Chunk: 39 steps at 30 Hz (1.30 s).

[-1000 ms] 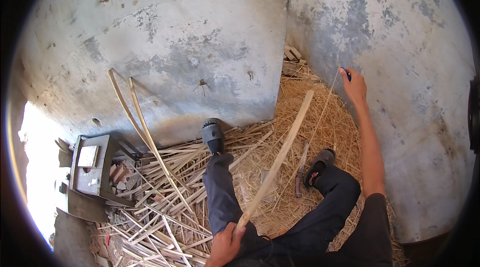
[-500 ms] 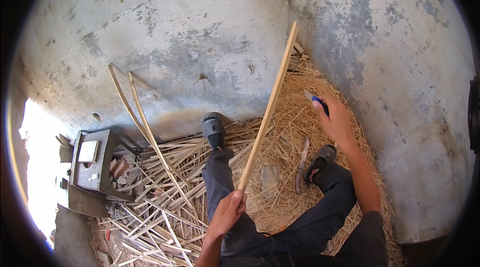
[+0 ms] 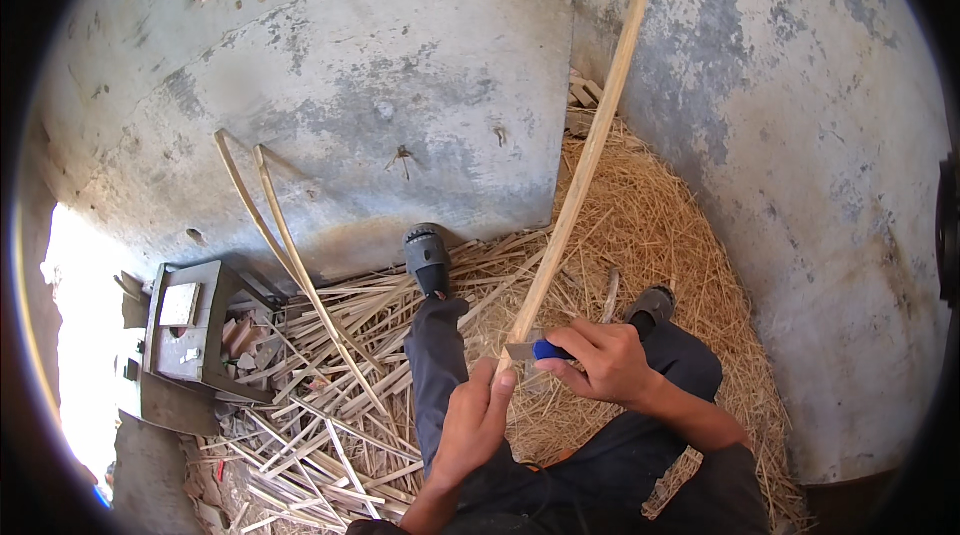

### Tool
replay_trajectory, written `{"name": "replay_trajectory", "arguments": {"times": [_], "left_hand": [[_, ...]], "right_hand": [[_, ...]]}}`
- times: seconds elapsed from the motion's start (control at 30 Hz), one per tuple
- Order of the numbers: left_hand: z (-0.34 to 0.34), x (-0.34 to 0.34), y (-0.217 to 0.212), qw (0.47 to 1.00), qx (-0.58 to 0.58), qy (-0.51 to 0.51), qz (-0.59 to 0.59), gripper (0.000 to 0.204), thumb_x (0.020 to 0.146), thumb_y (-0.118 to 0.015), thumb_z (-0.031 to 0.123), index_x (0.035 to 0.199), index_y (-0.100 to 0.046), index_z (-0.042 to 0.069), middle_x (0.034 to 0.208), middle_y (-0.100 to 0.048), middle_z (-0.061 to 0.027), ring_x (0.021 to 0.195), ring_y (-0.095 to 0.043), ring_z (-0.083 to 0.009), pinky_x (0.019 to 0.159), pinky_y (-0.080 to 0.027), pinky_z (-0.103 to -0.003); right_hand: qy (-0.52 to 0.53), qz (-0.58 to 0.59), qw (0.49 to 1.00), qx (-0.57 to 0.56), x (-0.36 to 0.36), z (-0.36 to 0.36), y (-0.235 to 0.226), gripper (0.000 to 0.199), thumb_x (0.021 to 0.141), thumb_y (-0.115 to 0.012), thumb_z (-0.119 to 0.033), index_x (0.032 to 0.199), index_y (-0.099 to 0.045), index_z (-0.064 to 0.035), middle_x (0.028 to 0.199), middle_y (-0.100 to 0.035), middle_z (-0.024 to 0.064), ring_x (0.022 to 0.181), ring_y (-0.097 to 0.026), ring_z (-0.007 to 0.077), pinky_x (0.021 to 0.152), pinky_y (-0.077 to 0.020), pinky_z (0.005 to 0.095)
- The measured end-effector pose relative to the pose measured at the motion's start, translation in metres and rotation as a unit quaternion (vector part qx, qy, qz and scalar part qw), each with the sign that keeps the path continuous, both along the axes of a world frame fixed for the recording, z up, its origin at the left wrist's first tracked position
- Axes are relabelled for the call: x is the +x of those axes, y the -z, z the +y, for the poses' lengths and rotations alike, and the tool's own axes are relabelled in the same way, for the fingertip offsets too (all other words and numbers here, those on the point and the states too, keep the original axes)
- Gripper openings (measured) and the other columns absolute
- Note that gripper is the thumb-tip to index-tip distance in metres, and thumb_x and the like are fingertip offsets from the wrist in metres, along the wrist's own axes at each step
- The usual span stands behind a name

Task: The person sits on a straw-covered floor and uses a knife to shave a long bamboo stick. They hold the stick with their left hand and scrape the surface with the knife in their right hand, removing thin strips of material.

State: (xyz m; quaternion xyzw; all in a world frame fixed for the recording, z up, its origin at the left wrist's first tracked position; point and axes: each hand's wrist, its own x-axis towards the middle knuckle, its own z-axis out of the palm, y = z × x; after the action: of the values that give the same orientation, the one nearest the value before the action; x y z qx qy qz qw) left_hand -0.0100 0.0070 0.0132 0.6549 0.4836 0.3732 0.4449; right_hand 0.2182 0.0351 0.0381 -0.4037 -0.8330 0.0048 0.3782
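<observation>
My left hand (image 3: 474,421) is closed round the near end of a long pale strip of split wood or bamboo (image 3: 580,180), its thumb lying along the strip. The strip slants up and away to the right, its far end in front of the wall. In my right hand (image 3: 610,363) is a knife (image 3: 546,348) with a blue handle and a short, flat blade. That blade lies across the strip just above my left thumb, touching it or very close. My right fingers wrap the handle and hide part of it.
Thin shavings (image 3: 700,255) heap up along the right wall. A pile of cut strips (image 3: 330,355) lies on the left, with two long strips (image 3: 290,255) leaning on the wall (image 3: 330,65). A dark box-like wooden piece (image 3: 185,320) stands far left. My shoes (image 3: 427,250) rest among the shavings.
My right hand has come down and left with the knife, from over the shavings to the strip's near end. The strip's far end has swung up and right.
</observation>
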Motion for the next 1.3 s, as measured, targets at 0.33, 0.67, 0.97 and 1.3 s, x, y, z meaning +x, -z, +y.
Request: {"name": "replay_trajectory", "arguments": {"times": [0.33,0.67,0.97,1.3], "left_hand": [[-0.001,0.006,-0.017,0.998,0.022,-0.02,0.048,0.028,0.113,-0.054,0.026,0.111,-0.056,-0.002,0.075,-0.064,-0.026,0.073,-0.064,-0.0508,0.064,-0.046,-0.055],[-0.001,0.011,-0.015,0.995,0.075,-0.034,0.063,0.024,0.112,-0.056,0.022,0.11,-0.054,-0.002,0.074,-0.064,-0.0272,0.072,-0.063,-0.0524,0.061,-0.045,-0.056],[-0.002,0.011,-0.015,0.994,0.071,-0.033,0.078,0.024,0.113,-0.055,0.022,0.108,-0.052,-0.002,0.073,-0.063,-0.0279,0.07,-0.063,-0.0529,0.06,-0.044,-0.057],[-0.006,0.007,-0.016,0.994,0.063,-0.031,0.085,0.022,0.112,-0.055,0.02,0.108,-0.053,-0.001,0.071,-0.062,-0.0267,0.069,-0.063,-0.0522,0.06,-0.044,-0.058]], "right_hand": [[0.005,0.0,1.0,0.031,-0.005,0.001,0.002,0.033,0.093,-0.083,-0.037,0.101,-0.073,-0.0061,0.072,-0.062,0.0046,0.054,-0.063,0.0206,0.048,-0.0478,0.0344],[0.019,-0.007,0.999,0.043,-0.003,0.004,0.0,0.034,0.093,-0.082,-0.04,0.099,-0.074,-0.008,0.071,-0.062,0.0031,0.051,-0.061,0.0196,0.046,-0.0462,0.0337],[0.041,-0.032,0.997,0.057,-0.003,0.002,0.0,0.028,0.095,-0.08,-0.038,0.101,-0.073,-0.0113,0.07,-0.06,0.0018,0.055,-0.063,0.0191,0.048,-0.0476,0.0334],[0.067,-0.027,0.994,0.078,0.006,0.008,-0.008,0.03,0.095,-0.08,-0.039,0.1,-0.074,-0.0101,0.072,-0.063,0.0024,0.056,-0.064,0.0205,0.049,-0.0483,0.0344]]}}
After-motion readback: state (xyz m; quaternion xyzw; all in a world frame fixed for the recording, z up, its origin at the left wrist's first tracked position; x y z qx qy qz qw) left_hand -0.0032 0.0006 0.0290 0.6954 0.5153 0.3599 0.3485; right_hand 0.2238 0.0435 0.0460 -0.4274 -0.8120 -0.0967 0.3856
